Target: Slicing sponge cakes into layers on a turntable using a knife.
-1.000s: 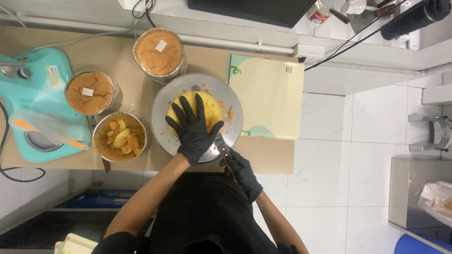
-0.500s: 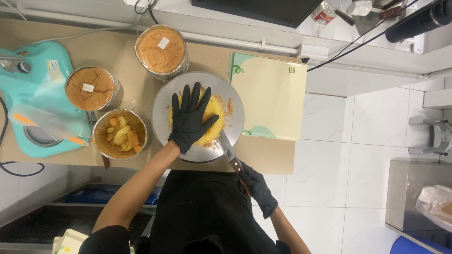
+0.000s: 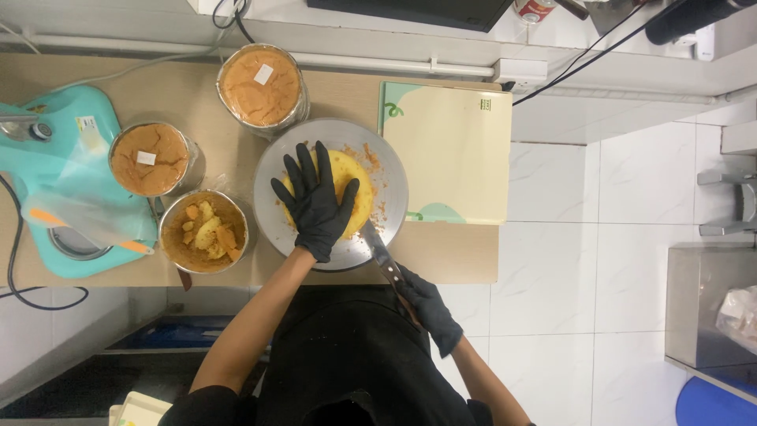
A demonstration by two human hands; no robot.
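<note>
Your left hand [image 3: 317, 201], gloved in black, presses flat with fingers spread on the yellow cake [image 3: 353, 189], which sits on the round metal turntable [image 3: 331, 134] on the surface. Your right hand [image 3: 426, 306] grips the handle of a knife [image 3: 377, 246] whose blade enters the cake's near edge. Three filled round tins stand left.

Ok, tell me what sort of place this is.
Probably a bakery or cake kitchen: sponge cakes in round tins, a turquoise stand mixer, and a gloved left hand steadying a yellow cake on a metal turntable.
</note>
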